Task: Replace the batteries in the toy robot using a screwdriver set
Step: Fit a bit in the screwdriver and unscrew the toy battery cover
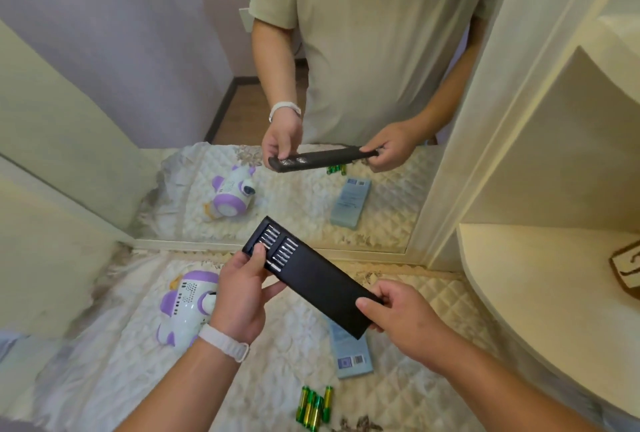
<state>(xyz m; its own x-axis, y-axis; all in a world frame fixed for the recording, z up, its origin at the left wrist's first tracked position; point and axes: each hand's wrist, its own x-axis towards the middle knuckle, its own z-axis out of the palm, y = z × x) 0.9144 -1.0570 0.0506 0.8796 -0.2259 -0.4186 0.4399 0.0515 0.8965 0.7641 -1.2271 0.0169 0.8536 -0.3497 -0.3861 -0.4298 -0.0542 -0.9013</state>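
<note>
My left hand [242,296] grips the open end of the case [322,286], thumb pressed across the bits [277,248], fingers curled underneath. My right hand [398,317] pinches the closed end, thumb on top. Both forearms reach in from below, holding the case slanted in the air over the quilted bench [104,379]. The robot [183,307] lies on its side just left of my left wrist. The blue box [353,359] sits under the case's near end, and the batteries [313,409] are bunched nearest me.
</note>
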